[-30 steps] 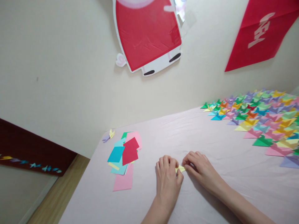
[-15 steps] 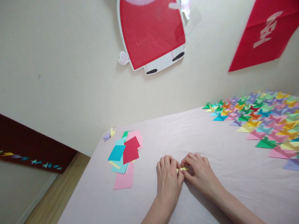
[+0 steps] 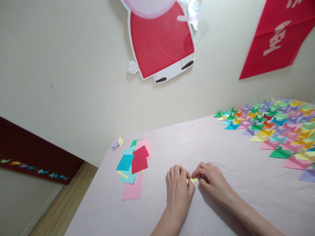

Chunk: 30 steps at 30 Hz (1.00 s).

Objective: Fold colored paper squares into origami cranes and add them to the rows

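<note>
The left hand (image 3: 180,186) and right hand (image 3: 212,178) cover parts of the yellow paper (image 3: 194,180), hiding its full outline, while the view's right edge cuts off the bench (image 3: 167,144) and its paper birds (image 3: 278,130).

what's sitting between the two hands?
In the head view: a small piece of yellow paper, between left hand and right hand, partly hidden by them. Pale cloth underneath.

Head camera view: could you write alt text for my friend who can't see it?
A person's left hand and right hand touch a small yellow paper on a pale cloth. Loose colored sheets lie to the left; many folded, bird-like paper shapes crowd the right, below a red hanging on the wall.
</note>
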Available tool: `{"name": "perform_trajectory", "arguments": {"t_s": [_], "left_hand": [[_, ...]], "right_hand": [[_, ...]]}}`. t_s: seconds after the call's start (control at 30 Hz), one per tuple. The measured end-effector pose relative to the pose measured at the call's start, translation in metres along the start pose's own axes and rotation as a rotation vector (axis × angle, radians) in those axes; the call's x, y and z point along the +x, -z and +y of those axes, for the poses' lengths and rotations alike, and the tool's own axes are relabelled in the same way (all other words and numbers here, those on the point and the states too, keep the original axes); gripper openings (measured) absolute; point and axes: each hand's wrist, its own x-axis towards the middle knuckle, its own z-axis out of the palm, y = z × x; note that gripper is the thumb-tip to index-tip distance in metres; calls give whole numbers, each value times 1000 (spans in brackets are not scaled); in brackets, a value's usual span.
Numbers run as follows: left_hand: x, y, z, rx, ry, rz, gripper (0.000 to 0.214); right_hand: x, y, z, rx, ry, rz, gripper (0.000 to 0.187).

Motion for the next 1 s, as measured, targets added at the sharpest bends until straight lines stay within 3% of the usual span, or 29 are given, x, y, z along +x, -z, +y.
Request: {"name": "perform_trajectory", "arguments": {"t_s": [0.2,0.4,0.6,0.83,1.0], "left_hand": [[-2,5,6,-102,44,1,13],[1,4,3,-111,76,-26,10],[4,4,0,-92,118,-99,23],[0,12,-6,-142,92,-105,34],[-8,18,-14,-239,-35,-39,44]], "right_hand": [[1,0,-2,6,-7,4,15],[2,1,-2,-13,-18,-17,16],[2,3,-4,-32,-19,-23,21],[2,4,-2,-43,6,-16,25],[1,2,0,-41,31,15,26]]}}
